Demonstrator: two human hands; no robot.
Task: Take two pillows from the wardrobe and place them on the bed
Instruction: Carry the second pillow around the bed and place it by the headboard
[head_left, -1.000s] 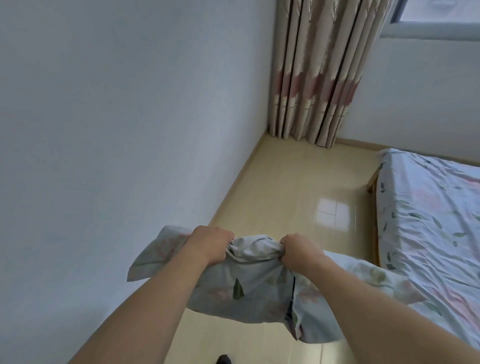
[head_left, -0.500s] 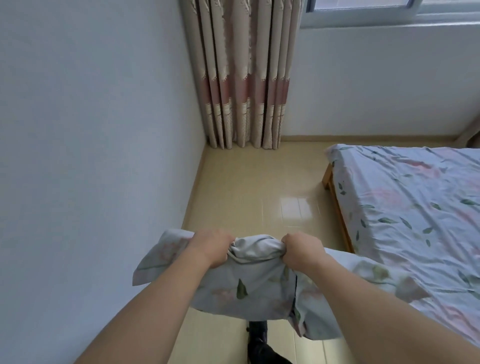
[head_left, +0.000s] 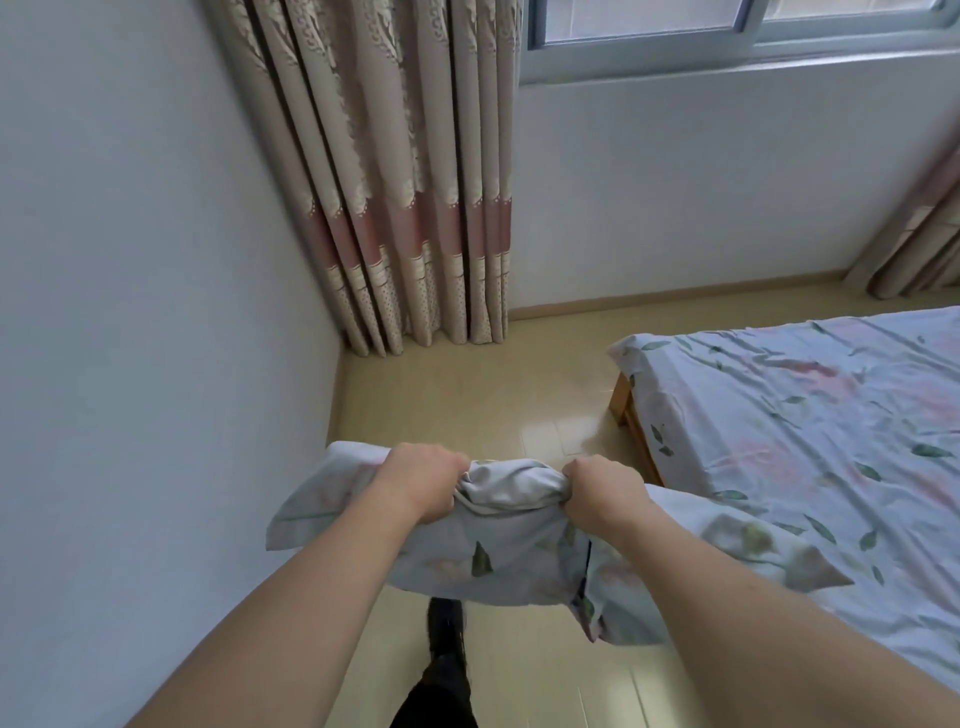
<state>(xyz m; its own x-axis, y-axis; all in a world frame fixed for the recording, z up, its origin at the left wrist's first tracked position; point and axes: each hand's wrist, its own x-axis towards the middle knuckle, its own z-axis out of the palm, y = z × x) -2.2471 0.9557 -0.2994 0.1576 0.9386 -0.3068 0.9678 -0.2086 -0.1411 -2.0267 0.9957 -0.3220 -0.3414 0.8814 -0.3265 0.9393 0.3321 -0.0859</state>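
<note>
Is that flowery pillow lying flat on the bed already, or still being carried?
Still carried. The pillow hangs bunched in the left hand and right hand, above the floor, beside the bed.

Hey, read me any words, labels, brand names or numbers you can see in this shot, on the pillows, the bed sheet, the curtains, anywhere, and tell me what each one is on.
None: no readable text anywhere.
Pillows: leaf and flower print only, no label visible.
Bed sheet: same print, no words.
Curtain: woven pattern, no lettering.
Window frame: no markings.
</note>
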